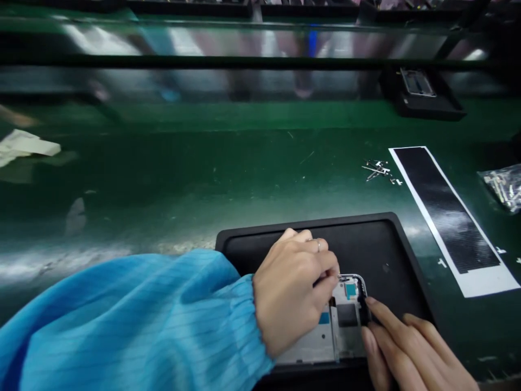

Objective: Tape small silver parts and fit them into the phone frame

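A phone mid-frame [348, 315], silvery with a teal patch and a dark square, lies on a black tray [366, 231]. My left hand [295, 288], in a blue sleeve with a ring on one finger, reaches across the frame's left part. Its fingertips are pinched together at the frame's top edge; whatever they hold is hidden. From the lower right, my right hand [407, 347] grips the frame's right side, with index finger and thumb against the dark edge. Part of the frame is covered by my left hand and sleeve.
Small thin parts [378, 170] lie in a loose pile beyond the tray. To the right are a white-backed black sheet [451, 212] and a clear bag of parts [504, 187]. Another frame [418, 82] rests on a black tray [431, 108] farther back. Pale crumpled material [26, 145] sits at left.
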{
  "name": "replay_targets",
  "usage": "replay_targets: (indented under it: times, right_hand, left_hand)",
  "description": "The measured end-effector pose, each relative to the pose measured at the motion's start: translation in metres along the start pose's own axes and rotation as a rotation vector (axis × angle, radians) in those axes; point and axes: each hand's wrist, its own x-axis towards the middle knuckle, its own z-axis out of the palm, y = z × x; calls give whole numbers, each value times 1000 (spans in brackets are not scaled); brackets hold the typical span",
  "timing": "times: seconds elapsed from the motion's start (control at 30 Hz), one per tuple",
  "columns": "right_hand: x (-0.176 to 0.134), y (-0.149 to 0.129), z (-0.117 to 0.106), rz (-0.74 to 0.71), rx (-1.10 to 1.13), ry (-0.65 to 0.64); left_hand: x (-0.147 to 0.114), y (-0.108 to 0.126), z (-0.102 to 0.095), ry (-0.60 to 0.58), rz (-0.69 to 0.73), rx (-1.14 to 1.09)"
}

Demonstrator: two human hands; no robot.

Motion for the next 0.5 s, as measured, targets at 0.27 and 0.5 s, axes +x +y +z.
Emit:
replay_targets:
  times: [0.27,0.5]
  right_hand:
    - [1,-3,-1,-47,-21,-43]
    - [3,-3,-2,-117,-42,-129]
  left_hand:
    - [-2,2,-11,-131,-8,129]
    - [-3,-1,-3,-87,46,181]
